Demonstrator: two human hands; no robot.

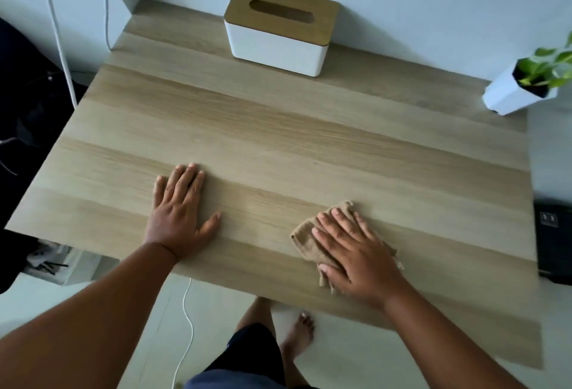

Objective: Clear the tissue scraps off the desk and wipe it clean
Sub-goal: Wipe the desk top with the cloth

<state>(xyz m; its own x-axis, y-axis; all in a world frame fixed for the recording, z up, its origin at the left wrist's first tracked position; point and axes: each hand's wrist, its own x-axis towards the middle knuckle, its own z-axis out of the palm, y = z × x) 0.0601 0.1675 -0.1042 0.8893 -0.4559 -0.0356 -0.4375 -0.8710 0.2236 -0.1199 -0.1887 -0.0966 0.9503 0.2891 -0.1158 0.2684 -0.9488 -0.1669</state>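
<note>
The crumpled tan terry cloth (312,243) is pressed flat under the right grip (353,252), fingers spread. The left grip (179,218) lies open on the pale wood-grain surface (278,128), well left. No tissue scraps are seen. The cloth, bunched beneath the palm, could be dragged off the near edge.

Soft, even, dimmish light; faint shadows only. Slight overall softness. Wide-angle bowing at frame edges; upper corners darken.

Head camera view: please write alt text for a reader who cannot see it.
A right hand presses a tan cloth flat on a wooden desk while the left hand rests open beside it. A tissue box stands at the back.
</note>
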